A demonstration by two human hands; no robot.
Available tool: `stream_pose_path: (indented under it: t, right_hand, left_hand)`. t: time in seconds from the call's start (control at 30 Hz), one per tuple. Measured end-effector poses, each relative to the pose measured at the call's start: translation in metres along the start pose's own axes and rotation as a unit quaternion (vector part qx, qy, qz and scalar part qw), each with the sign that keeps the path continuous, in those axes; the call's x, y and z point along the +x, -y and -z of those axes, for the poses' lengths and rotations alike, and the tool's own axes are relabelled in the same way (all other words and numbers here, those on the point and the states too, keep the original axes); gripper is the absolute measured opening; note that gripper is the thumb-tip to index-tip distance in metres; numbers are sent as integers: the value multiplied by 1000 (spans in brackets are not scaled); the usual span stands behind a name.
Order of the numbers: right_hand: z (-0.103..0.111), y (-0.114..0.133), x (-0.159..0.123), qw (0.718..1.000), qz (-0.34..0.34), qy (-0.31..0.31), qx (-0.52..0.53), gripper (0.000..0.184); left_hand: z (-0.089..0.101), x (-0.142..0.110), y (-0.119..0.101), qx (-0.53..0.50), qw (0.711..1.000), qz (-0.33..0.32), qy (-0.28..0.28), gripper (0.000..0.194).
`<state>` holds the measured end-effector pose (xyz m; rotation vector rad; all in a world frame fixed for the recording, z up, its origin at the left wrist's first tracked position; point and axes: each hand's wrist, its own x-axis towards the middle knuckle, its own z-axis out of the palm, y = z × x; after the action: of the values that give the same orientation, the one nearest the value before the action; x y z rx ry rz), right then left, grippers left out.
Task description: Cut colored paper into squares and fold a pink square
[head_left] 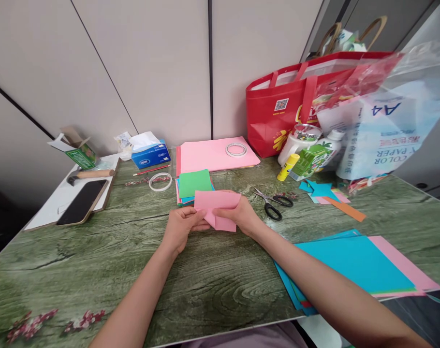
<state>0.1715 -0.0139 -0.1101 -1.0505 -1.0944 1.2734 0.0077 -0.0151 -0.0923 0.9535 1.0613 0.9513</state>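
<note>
At the upper right of the frame a red shopping bag [278, 121] stands against the wall, its contents hidden; a blue tissue box [151, 153] at upper left has a tissue sticking out. At the centre, the left hand [183, 227] and the right hand [242, 215] pinch a folded pink paper [216, 208] just above the green table [96, 251], fingers closed on its lower edges. The paper sits between both hands, in front of a stack of coloured squares [194, 183]. Scissors [272, 203] lie just right of the right hand.
</note>
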Motion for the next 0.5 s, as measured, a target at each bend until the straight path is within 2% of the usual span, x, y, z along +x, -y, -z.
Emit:
stream_pose_path:
  t: [0.37, 0.5]
  right_hand:
    - [1, -3, 2, 999, -22, -16, 41, 44]
    - [0, -3, 2, 998, -32, -9, 62, 50]
  left_hand:
    - [2, 0, -6, 8, 1000, 7, 24, 26]
    - [4, 0, -7, 17, 1000, 1, 15, 24]
